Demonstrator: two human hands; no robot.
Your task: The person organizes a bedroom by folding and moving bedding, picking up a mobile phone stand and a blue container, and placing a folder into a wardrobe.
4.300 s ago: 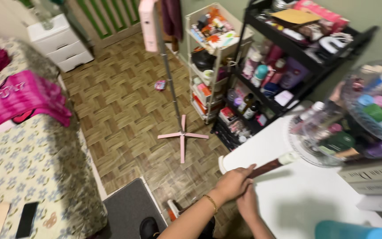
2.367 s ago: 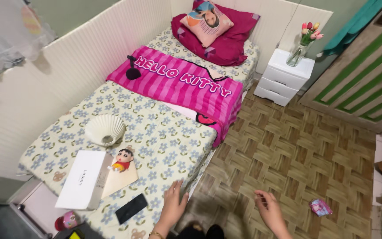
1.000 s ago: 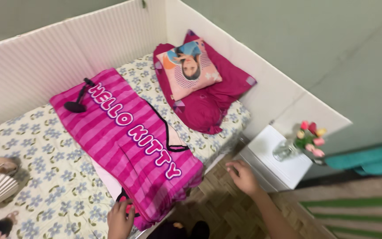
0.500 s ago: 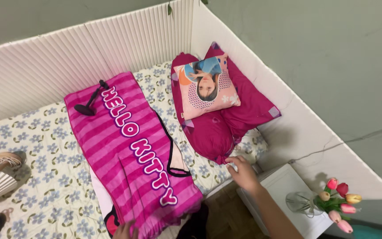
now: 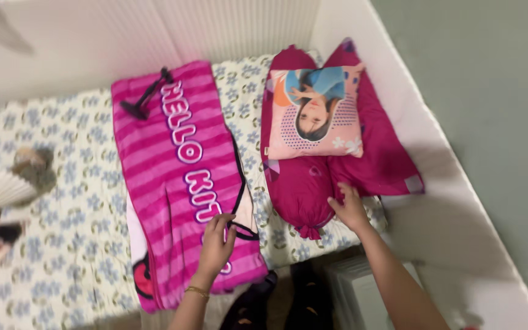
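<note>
Reaching over the bed, the left hand [image 5: 216, 243] lies with fingers spread on the near end of the blanket [image 5: 181, 177], grasping nothing that shows, while the right hand [image 5: 349, 208] rests open against the bolster [image 5: 297, 192], fingertips at the seam where it meets the pillow [image 5: 377, 162]. The step in hand looks like a first touch on the bedding, with no grip taken yet. A lift of either piece would call for the fingers to curl under an edge: the blanket's hem sits just below the left palm, the bolster's knotted end just left of the right wrist. A cushion [image 5: 315, 113] rides on both pillows beyond the right hand and would slide if they shift. A dark stand [image 5: 145, 98] lies on the blanket's far end. White wall panels [image 5: 410, 134] close in right of the right hand; freer room lies left of the left hand, across the sheet [image 5: 62, 183].
</note>
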